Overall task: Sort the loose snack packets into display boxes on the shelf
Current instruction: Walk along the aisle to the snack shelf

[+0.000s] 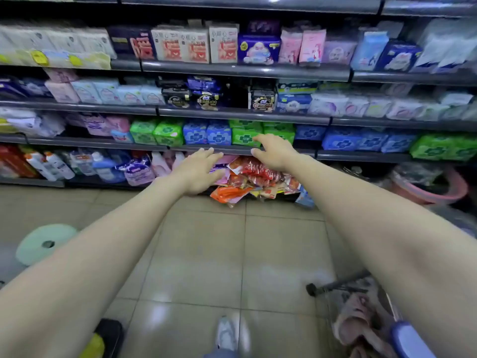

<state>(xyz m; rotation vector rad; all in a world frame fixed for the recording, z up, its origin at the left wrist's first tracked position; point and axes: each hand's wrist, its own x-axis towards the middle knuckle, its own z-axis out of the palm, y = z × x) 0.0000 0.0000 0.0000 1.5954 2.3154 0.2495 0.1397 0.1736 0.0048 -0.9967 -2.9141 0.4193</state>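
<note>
Reaching forward with both bare arms, we hold our hands in front of the bottom of a tall grey metal store shelf (232, 113). Our left hand (198, 171) is palm down with the fingers spread and empty, hovering over the left part of a heap of loose red, orange and pink foil snack packets (247, 179). Whether it touches the packets we cannot tell. Our right hand (275, 151) is also open, fingers loosely spread and gripping nothing, with the fingertips at the grey front lip of the shelf just above the heap and right below a green soft pack with a cross pattern (245, 138).

The snack packets lie piled on the lowest level, spilling toward the beige tiled floor (219, 254). Any display box under or beside them is not clear to us.

Blue soft packs with the same cross pattern (206, 134) sit to the left of the green one. White and blue bottles (59, 165) stand on the bottom level far to the left. A pale green round stool (45, 244) rests on the floor at our left, a pink plastic basin (436, 187) sits low on the right, and a grey sneaker (227, 334) shows at the lower edge.
</note>
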